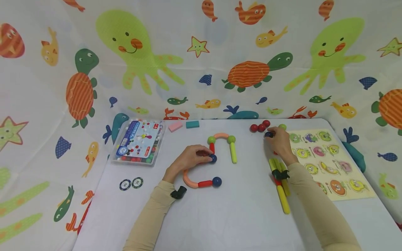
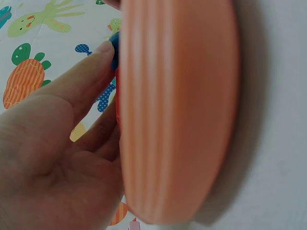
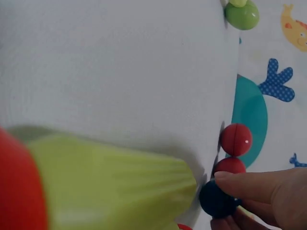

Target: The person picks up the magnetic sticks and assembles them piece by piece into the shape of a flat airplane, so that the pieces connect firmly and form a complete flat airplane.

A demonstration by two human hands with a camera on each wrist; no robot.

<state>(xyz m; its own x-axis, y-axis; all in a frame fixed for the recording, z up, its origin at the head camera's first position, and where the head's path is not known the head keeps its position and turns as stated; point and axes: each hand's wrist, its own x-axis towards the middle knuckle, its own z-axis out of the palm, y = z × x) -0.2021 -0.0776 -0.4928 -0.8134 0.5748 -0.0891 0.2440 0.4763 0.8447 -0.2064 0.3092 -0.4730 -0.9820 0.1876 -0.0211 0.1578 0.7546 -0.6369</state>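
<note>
Left hand (image 1: pixel 190 158) sits on the white table (image 1: pixel 220 216), fingertips closed around a dark blue ball (image 1: pixel 213 158) at the bottom of a short red stick (image 1: pixel 212 147); the hand covers most of that joint, so can't tell how the stick meets the ball. That stick runs up to a green ball (image 1: pixel 211 140), then a salmon arch (image 1: pixel 221 135), a second green ball (image 1: pixel 231 139) and a yellow-green stick (image 1: pixel 233 152). Just below the hand: curved salmon piece (image 1: pixel 189 180), red stick and another blue ball (image 1: pixel 216 181), apparently joined end to end. Left wrist view is nearly all blurred salmon curve (image 2: pixel 177 110), with only a sliver of blue at the fingertips (image 2: pixel 103 50). Right hand (image 1: pixel 279 141) is at the far right of the table, fingers pinching a dark blue ball (image 3: pixel 217 200) right beside the red balls (image 1: pixel 260 127); head view shows only an edge of it. Right wrist view is half blocked by out-of-focus yellow-green and red shapes. Yellow sticks (image 1: pixel 281 184) lie under the right forearm, partly hidden by the wrist strap. The peg puzzle board (image 1: pixel 326 164) to the right is part-covered by the arm. Clear box of pieces (image 1: pixel 139 142), two erasers (image 1: pixel 183 125) and two round tokens (image 1: pixel 131 183) lie on the left side.
</note>
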